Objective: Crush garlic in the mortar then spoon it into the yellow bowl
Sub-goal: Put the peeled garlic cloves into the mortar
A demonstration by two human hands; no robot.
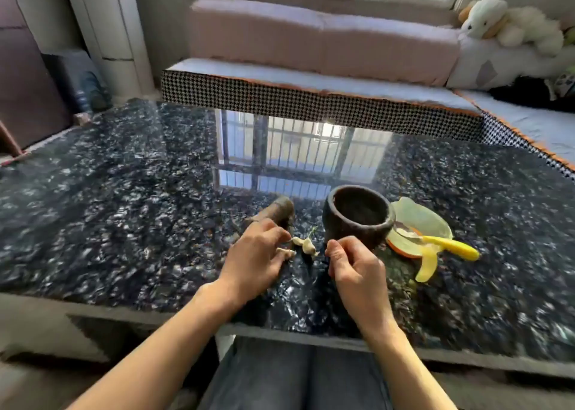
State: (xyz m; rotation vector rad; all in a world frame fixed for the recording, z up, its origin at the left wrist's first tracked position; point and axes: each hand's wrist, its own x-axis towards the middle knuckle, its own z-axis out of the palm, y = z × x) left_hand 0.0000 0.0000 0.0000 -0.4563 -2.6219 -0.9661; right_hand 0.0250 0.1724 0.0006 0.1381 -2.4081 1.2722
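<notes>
A dark stone mortar [357,216] stands on the black speckled table [124,222]. Left of it lies the dark pestle [280,212], partly behind my left hand. Pale garlic cloves [306,245] lie on the table between my hands. My left hand [255,257] has curled fingers and pinches one garlic clove [286,251] at its fingertips. My right hand [353,266] is curled just in front of the mortar, thumb against forefinger, and I see nothing in it. The yellow bowl [426,219] sits right of the mortar. Across its rim lies a spoon [448,245] with a yellow handle.
A yellow curved piece [427,266] hangs from the bowl's front side onto the table. Beyond the table runs a houndstooth-edged sofa seat [311,104]. The table's near edge [311,338] is above my knees.
</notes>
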